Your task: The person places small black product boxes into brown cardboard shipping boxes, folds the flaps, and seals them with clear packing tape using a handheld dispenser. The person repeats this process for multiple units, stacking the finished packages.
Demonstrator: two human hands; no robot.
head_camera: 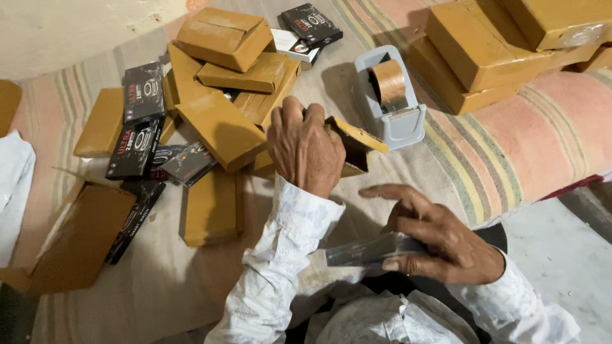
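left hand (305,150) is clutching open carton (352,145) | right hand (440,239) is pinching black box (370,250) | sealed cartons (224,38) are piling up; loose boxes (135,148) are waiting by tape dispenser (390,95)

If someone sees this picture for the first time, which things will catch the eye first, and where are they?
In the centre, the left hand holds an open brown cardboard box, beside a grey tape dispenser with a brown tape roll. Lower right, the right hand holds a flat dark packet in shiny wrap. On the left, brown cardboard boxes and black printed cartons lie scattered over the striped cloth.
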